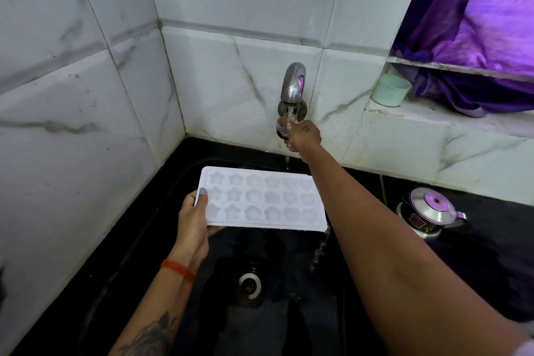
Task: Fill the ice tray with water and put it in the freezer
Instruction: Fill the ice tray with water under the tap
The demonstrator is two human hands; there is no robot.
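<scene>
A white ice tray [260, 199] with star and heart shaped cells is held level over the black sink [138, 240]. My left hand [193, 222] grips its left end, thumb on top. My right hand [303, 134] reaches to the wall and grips the knob under the steel tap [293, 82]. A thin stream of water [288, 118] falls from the tap behind the tray's far right edge. Water drips off the tray's near right corner into the sink.
The sink drain [249, 286] lies below the tray. A steel kettle [430, 212] stands on the black counter at the right. A pale green cup [390, 89] and purple cloth [474, 95] sit on the window ledge. Marble-tiled walls close in at left and back.
</scene>
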